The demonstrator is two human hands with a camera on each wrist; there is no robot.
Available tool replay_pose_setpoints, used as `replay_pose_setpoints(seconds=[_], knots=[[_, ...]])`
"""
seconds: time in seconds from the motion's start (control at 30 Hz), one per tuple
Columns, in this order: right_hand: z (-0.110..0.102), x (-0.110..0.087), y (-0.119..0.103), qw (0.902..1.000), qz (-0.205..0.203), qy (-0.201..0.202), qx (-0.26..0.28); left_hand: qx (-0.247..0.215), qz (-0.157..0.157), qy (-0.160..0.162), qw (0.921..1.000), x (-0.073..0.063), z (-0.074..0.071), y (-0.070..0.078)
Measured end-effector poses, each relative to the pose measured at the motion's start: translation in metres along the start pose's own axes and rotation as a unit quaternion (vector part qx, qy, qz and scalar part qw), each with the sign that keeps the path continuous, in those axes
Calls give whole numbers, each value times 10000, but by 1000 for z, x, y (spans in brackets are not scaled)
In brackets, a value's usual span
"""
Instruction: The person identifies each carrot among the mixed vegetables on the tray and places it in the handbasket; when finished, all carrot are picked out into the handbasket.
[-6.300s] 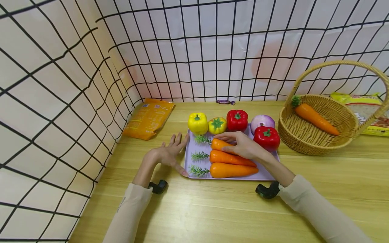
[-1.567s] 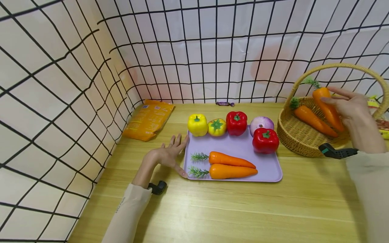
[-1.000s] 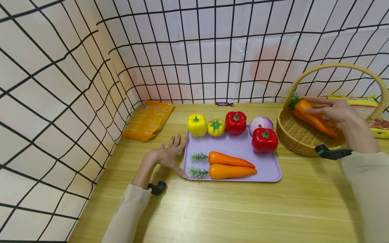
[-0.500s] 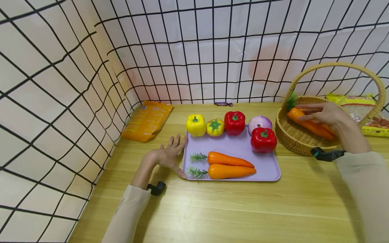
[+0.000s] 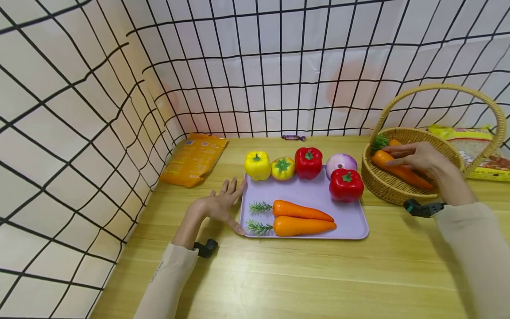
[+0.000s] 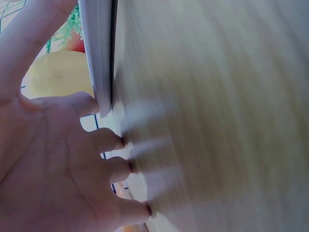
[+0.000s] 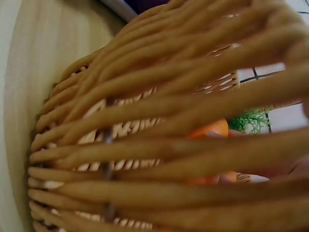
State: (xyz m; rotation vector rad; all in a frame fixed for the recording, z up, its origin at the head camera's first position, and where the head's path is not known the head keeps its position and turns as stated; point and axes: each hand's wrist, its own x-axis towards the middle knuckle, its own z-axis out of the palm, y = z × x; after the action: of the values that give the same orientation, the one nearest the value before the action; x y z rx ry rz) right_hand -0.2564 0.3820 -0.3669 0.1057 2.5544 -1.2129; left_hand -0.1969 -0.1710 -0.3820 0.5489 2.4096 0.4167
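Inside the wicker basket (image 5: 376, 188), my right hand (image 5: 424, 159) pinches an orange carrot (image 5: 402, 173) near its thick, leafy end. Part of another carrot (image 5: 395, 142) shows behind those fingers. In the right wrist view the woven wall (image 7: 130, 164) hides most of that hand and the carrot. My left hand (image 5: 218, 206) has its fingers spread, thumb and index finger at the left edge of the lilac tray (image 5: 295, 190); the left wrist view shows its fingertips on the table beside the tray's rim (image 6: 96, 53). Two carrots lie side by side on the tray, the upper carrot (image 5: 300, 210) touching the lower carrot (image 5: 303, 226).
Along the tray's back edge sit a yellow pepper (image 5: 257, 165), a yellow-green tomato-like piece (image 5: 283, 168), a red pepper (image 5: 308, 163) and a purple onion (image 5: 341, 165). Another red pepper (image 5: 346, 186) is at its right. An orange packet (image 5: 194, 159), a wrapped candy (image 5: 293, 138) and a yellow bag (image 5: 484, 150) lie farther back.
My right hand took the uppermost carrot from the tray, carried it right into the basket and lowered it, lately shifting left and nearer. My left hand stayed at the tray's edge.
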Motion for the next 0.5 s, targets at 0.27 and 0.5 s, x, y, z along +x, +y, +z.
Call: replay_pose_setpoints(seconds=[0.27, 0.5], knots=[[5, -4, 4, 9986, -87, 508, -74, 4, -27, -17, 10000, 0, 1, 1], [12, -11, 0, 9938, -47, 1091, -197, 10, -30, -8, 10000, 1, 1, 1]])
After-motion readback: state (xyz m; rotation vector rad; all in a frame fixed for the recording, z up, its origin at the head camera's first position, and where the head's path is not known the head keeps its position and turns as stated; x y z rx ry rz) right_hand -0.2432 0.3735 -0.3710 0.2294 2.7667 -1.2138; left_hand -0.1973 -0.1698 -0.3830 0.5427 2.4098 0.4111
